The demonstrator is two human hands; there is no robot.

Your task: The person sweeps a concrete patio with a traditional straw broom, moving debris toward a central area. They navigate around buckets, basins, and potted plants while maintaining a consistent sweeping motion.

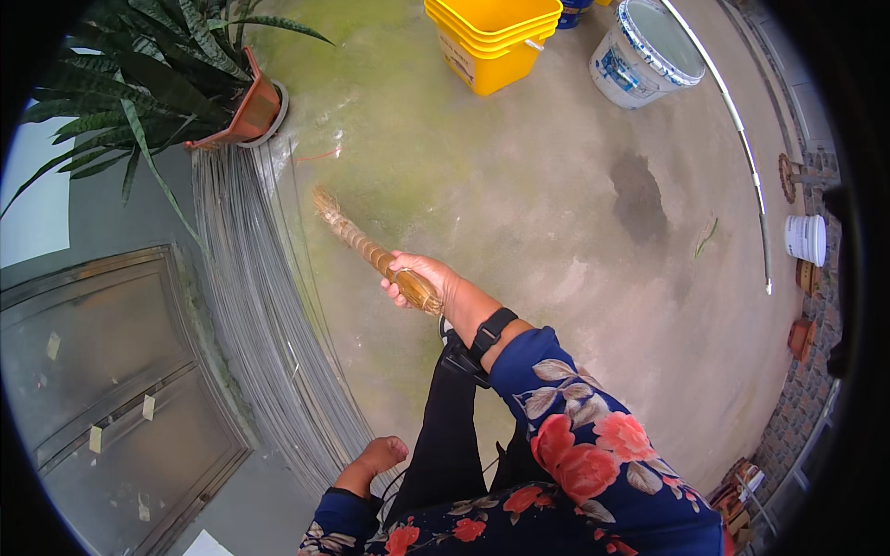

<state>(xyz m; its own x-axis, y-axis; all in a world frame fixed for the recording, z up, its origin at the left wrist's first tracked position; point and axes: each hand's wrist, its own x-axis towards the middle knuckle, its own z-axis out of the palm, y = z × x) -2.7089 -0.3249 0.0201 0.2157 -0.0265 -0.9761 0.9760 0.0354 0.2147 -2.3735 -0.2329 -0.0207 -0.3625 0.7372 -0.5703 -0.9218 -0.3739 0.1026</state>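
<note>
In my right hand [421, 276] is a short whisk broom of bound plant fibre [361, 243]. My fingers wrap its thick, smooth end, close to the cut stalks. Bands run along its narrowing length, and its frayed tip points away from me to the upper left, above the concrete floor [514, 208]. Low beside my left thigh hangs my left hand [384, 453], apart from the broom. Nothing shows in it, but its fingers are mostly turned out of sight.
Along the wall at left lies a bundle of long thin grey rods [257, 292], beside a potted snake plant [261, 104]. Ahead stand yellow buckets [500, 62] and a white paint bucket [619, 73]. A long pale pole [744, 139] lies at right, near a small white tub [805, 240].
</note>
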